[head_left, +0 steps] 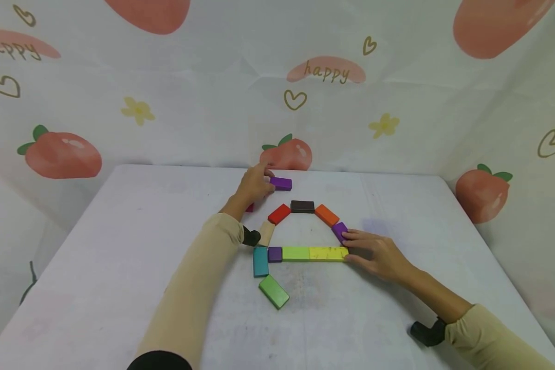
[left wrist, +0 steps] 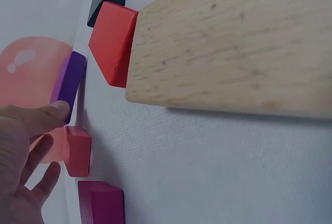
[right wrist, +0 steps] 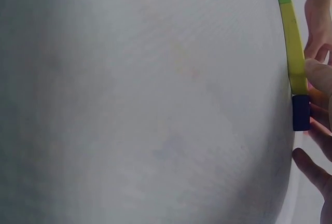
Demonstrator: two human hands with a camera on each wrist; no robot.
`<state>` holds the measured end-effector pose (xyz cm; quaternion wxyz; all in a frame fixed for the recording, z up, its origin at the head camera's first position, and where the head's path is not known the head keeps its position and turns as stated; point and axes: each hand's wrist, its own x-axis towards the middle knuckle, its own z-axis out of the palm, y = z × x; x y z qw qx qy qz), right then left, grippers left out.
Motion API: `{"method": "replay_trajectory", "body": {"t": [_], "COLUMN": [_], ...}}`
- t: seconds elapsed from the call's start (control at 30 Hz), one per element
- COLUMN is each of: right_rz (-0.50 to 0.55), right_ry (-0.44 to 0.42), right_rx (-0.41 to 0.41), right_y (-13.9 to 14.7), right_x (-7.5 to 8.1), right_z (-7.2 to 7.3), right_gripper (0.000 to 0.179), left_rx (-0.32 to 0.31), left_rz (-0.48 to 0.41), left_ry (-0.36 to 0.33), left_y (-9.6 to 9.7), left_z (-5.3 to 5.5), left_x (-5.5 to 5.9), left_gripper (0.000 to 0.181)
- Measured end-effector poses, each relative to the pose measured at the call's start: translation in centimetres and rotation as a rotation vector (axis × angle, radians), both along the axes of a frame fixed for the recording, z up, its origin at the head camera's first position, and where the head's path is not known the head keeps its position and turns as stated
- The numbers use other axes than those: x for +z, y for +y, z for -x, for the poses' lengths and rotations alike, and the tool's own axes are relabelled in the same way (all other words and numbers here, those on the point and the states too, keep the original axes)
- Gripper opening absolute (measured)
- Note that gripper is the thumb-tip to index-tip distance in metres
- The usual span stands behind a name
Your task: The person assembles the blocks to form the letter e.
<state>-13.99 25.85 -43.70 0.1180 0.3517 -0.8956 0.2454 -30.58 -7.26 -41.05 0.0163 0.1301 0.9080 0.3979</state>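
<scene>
My left hand (head_left: 255, 185) reaches to the far side of the table and pinches a purple block (head_left: 281, 183). In the left wrist view the thumb lies on that purple block (left wrist: 71, 81), beside a light red block (left wrist: 78, 151) and a magenta block (left wrist: 108, 203). My right hand (head_left: 381, 254) lies at the right end of the block outline, straight fingers touching a smaller purple block (head_left: 339, 232), thumb at the yellow block's (head_left: 328, 254) end. The right wrist view has a dark blue block (right wrist: 301, 112) against the yellow block's end, with right fingers behind it.
Red (head_left: 279, 214), black (head_left: 302, 206) and orange (head_left: 327, 215) blocks form an arch, with a wooden block (head_left: 266, 234) at its left. Below are teal (head_left: 260, 262), small purple (head_left: 275, 254), lime (head_left: 296, 254) and green (head_left: 274, 292) blocks. A printed cloth (head_left: 203, 103) hangs behind.
</scene>
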Motion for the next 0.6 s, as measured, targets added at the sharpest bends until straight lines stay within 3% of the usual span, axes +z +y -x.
{"method": "replay_trajectory", "body": {"t": [0.13,0.3,0.47,0.6], "right_rz": [0.001,0.01,0.012,0.009], "right_ry": [0.003,0.015,0.017,0.005], "right_rx": [-0.001,0.002,0.007,0.007], "right_y": [0.0,0.1,0.1,0.1], "right_x": [0.0,-0.2,-0.1,-0.1], "right_z": [0.0,0.0,0.1,0.0], "right_gripper": [0.037,0.037,0.037,0.036], "left_rx": [-0.022,-0.102,-0.193,-0.278], "left_rz": [-0.044,-0.043,-0.025,-0.03], "left_ry": [0.027,0.088,0.151,0.191], "left_y": [-0.2,-0.3,0.1,0.9], "left_z": [-0.1,-0.9,-2.5,-4.4], "left_x": [-0.1,0.4,1.7,2.8], "left_gripper": [0.064,0.062,0.062,0.059]}}
